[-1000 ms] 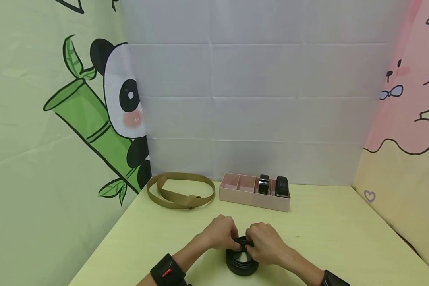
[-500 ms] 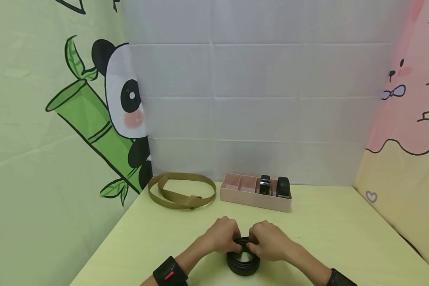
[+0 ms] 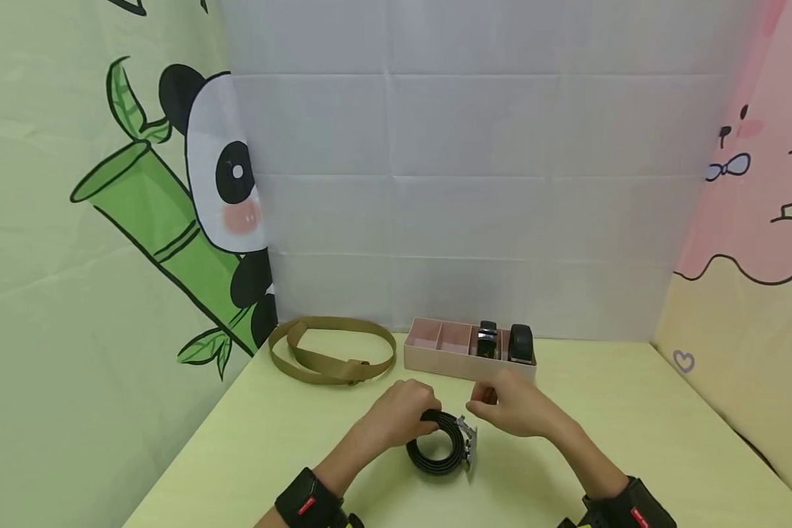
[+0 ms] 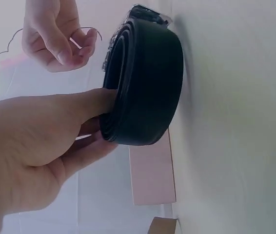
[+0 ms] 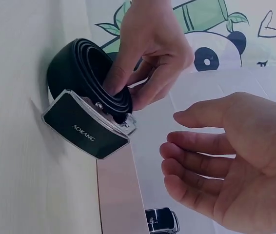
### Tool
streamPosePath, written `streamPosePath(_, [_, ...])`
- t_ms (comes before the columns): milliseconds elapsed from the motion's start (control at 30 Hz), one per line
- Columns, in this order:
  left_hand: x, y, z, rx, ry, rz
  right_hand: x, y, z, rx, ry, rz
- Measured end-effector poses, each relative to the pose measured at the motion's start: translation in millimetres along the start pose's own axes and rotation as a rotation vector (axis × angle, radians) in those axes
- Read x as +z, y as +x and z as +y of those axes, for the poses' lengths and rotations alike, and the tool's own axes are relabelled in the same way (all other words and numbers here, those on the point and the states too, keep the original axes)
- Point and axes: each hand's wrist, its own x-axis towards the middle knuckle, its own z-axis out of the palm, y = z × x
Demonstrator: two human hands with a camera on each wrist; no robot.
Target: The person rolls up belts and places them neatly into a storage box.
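Note:
A black leather belt (image 3: 433, 467), rolled into a tight coil, is on its edge near the table's front middle. My left hand (image 3: 399, 414) pinches the top of the coil, thumb inside the ring and fingers outside, as the left wrist view shows. On the coil's right side is its metal buckle (image 3: 471, 444); the right wrist view shows the black buckle plate (image 5: 84, 126) lettered AOKANG. Just right of the coil, my right hand (image 3: 516, 403) hovers apart from it, fingers loosely bent and holding nothing.
A pink divided box (image 3: 435, 361) stands behind the hands. Two of its right compartments hold a black belt with a shiny buckle (image 3: 486, 341) and another black coil (image 3: 521, 343). Left of the box lies a loosely looped tan webbing belt (image 3: 330, 372). A pale curtain (image 3: 468, 183) closes off the back.
The coiled belt was lying flat with both hands at it. Now it is turned up on its edge in my left hand, and my right hand has let go and moved up and right.

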Motion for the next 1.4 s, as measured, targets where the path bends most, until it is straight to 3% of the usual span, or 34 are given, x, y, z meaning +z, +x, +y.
streamPosePath(167, [-1.5, 2.0, 0.3, 0.07, 0.162, 0.131, -4.6, -0.2, 1.2, 0.003, 0.003, -0.006])
streamPosePath(333, [1.7, 3.1, -7.3, 0.247, 0.338, 0.427, -6.8, -2.3, 7.8, 0.022, 0.075, -0.038])
streamPosePath(467, [0.5, 4.5, -18.0, 0.378, 0.377, 0.651, -14.2, -6.5, 9.9, 0.014, 0.239, -0.12])
streamPosePath(600, [-5.6, 5.3, -26.0, 0.436, 0.38, 0.8, -21.0, -9.3, 9.2, -0.035, 0.404, -0.235])
streamPosePath(700, [-9.9, 5.7, -28.7, 0.46, 0.376, 0.882, -22.9, -8.8, 8.7, -0.051, 0.503, -0.278])
streamPosePath(833, [-13.3, 5.7, -28.8, 0.51, 0.381, 0.959, -20.5, -6.9, 11.1, -0.061, 0.607, -0.275])
streamPosePath(1000, [-15.4, 6.2, -26.6, 0.546, 0.369, 1.01, -14.7, -6.5, 17.1, -0.09, 0.69, -0.228])
streamPosePath(1400, [-14.4, 5.7, -24.6, 0.5, 0.311, 0.99, -2.4, -3.1, 10.8, -0.093, 0.71, -0.118])
